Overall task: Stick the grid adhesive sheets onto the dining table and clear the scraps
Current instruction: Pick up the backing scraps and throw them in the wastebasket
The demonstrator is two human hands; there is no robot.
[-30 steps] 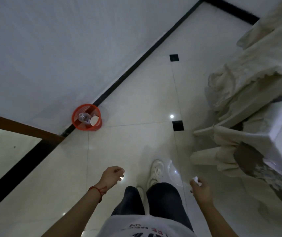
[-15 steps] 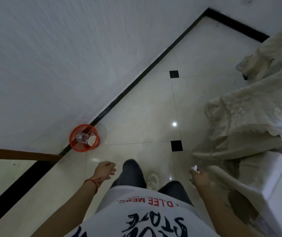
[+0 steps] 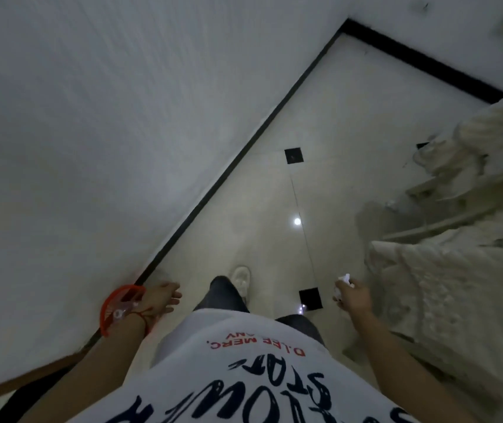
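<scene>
I stand on a tiled floor beside a white wall. My right hand (image 3: 352,296) grips a crumpled white scrap (image 3: 344,280) that sticks out above its fingers. A red mesh waste basket (image 3: 112,303) stands on the floor against the wall, partly hidden behind my left wrist; a clear bottle lies inside it. My left hand (image 3: 161,297) hangs over the basket's right side with relaxed, spread fingers and holds nothing. The dining table and the adhesive sheets are out of view.
A black skirting line (image 3: 213,184) runs along the wall's foot. Furniture draped in cream cloth (image 3: 445,270) crowds the right side. A brown wooden door frame (image 3: 15,383) crosses the lower left. My white shoe (image 3: 241,280) steps forward on the tiles.
I have walked forward towards the red basket, which has slid from mid-left down to beside my left wrist. My right hand still carries the scrap; the left fingers have uncurled.
</scene>
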